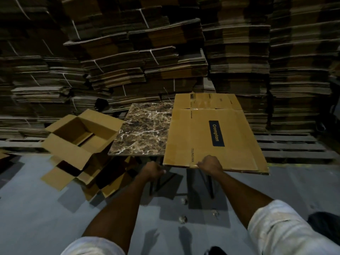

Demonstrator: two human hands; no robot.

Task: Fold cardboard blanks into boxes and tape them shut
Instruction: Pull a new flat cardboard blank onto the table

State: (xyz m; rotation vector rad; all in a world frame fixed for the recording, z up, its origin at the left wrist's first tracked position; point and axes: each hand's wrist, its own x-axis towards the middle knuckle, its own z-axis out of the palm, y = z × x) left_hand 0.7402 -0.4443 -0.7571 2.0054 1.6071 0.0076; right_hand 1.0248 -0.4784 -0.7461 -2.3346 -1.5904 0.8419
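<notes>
The blank (211, 133) lies flat on the right half of the marble-patterned worktop (143, 129), overhanging its right and near edges, with a blue "Crompton" label face up. The right grip (210, 163) is closed on the blank's near edge, just off the worktop's near right corner. The left grip (153, 170) hangs just in front of the worktop's near edge with its fingers curled; I cannot tell whether it holds anything. Left of the worktop an open box (81, 137) stands with its flaps spread. Behind the worktop rise tall stacks (165, 52) of bundled flat cardboard.
</notes>
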